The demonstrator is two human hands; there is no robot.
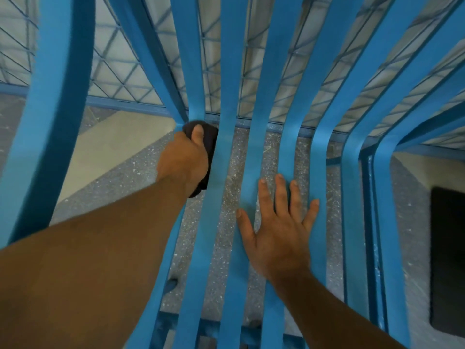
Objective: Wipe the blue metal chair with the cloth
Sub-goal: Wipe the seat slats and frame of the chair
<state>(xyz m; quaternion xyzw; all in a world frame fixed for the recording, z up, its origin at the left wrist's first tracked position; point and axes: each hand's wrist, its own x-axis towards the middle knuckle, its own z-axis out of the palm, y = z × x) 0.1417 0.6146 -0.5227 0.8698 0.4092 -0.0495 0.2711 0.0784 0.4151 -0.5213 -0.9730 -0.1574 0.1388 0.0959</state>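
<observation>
The blue metal chair [227, 71] fills the view from close above, its long flat slats running from the backrest at the top down through the seat bend toward me. My left hand [185, 159] is closed around a dark cloth [210, 142] and presses it against a slat near the bend where seat meets back. My right hand [279, 227] lies flat with fingers spread on the seat slats, a little nearer to me and to the right of the cloth. Most of the cloth is hidden by my left hand.
A speckled grey floor [269, 147] shows between the slats. A blue wire-mesh railing [120, 71] stands behind the chair. A dark mat [448, 260] lies on the floor at the right edge. A pale floor band [113, 144] runs at the left.
</observation>
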